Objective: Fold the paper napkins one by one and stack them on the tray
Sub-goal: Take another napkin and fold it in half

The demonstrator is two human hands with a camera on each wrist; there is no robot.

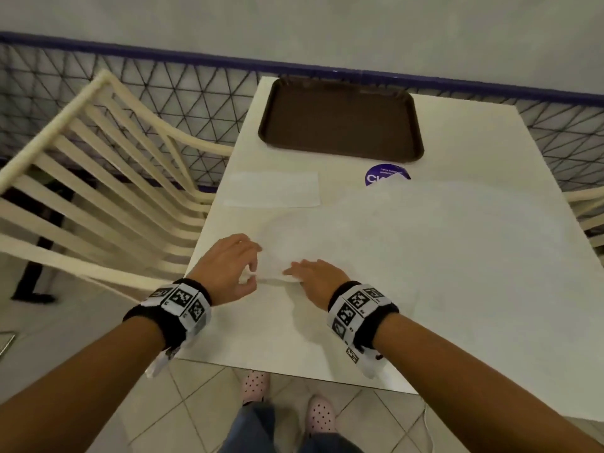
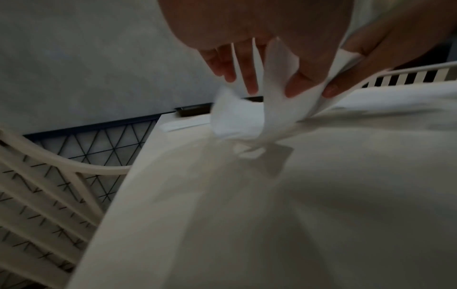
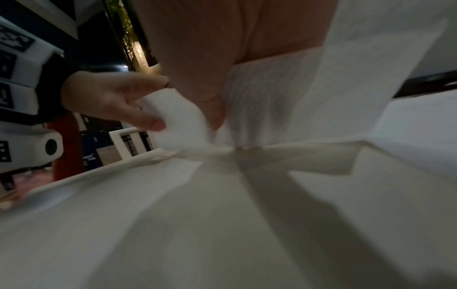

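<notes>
Here napkin [image 1: 376, 230] corner sits pinched in left-hand fingers [image 2: 249, 76].

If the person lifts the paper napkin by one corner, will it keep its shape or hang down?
Probably hangs limp: the paper napkin already bends and curls where the left hand pinches it. It looks thin, so likely very light and easy to tear.

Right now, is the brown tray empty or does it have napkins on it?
Empty. The head view shows the tray with only its bare brown bottom; one napkin lies on the table beside it, not on it.
</notes>
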